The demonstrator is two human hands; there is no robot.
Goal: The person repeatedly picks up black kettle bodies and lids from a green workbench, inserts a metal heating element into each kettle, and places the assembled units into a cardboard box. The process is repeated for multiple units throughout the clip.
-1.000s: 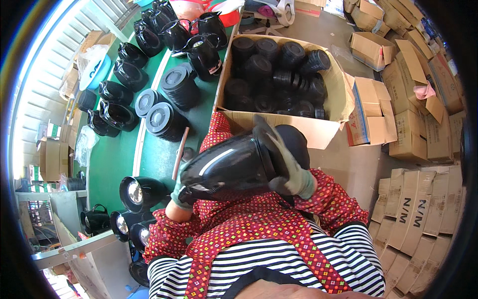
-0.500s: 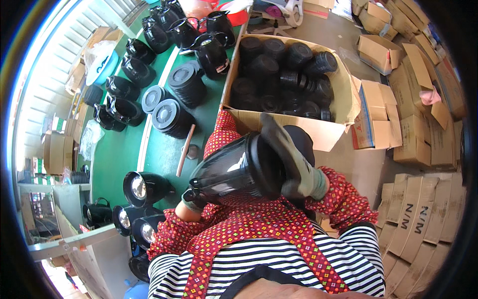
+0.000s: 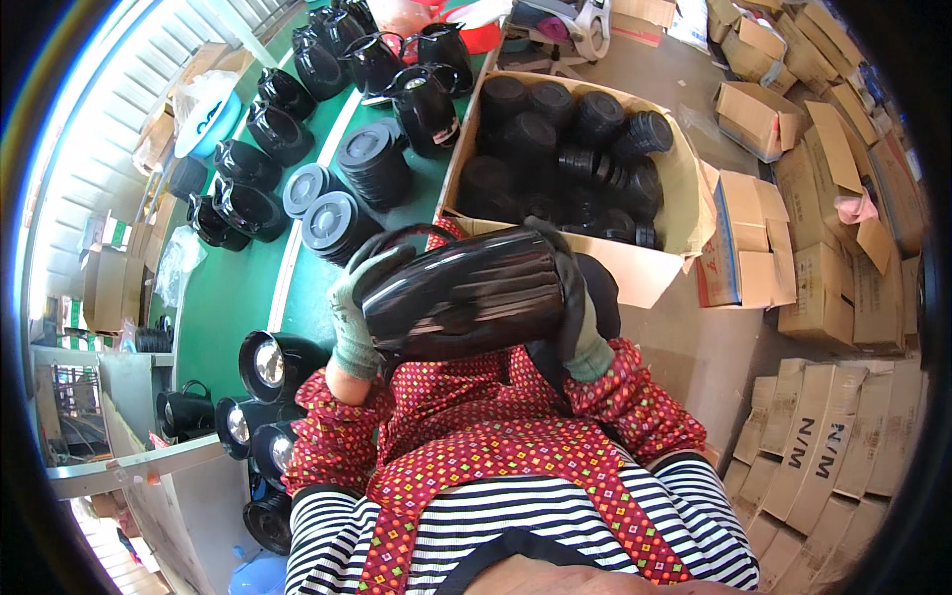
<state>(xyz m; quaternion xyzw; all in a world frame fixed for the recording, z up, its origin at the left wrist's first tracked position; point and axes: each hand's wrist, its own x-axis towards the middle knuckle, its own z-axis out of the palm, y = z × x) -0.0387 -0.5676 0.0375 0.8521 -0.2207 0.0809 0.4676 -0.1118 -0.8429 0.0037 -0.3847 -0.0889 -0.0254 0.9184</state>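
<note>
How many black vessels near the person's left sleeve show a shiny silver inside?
3: the upper vessel, the middle vessel down and left of it, and the lower vessel beside the red sleeve. More may be hidden behind the sleeve or underneath.

Workshop interior, curved by a fisheye lens; at upper left, a pale ribbed wall [image 3: 144, 84], with bright white light glaring along the left edge; beside it, a long green tabletop [image 3: 226, 312] with a white stripe; at right, a dull grey-brown floor [image 3: 669, 342], lined by stacked brown cartons [image 3: 818, 288]; at top, part of a pale grey chair [image 3: 593, 32].
</note>
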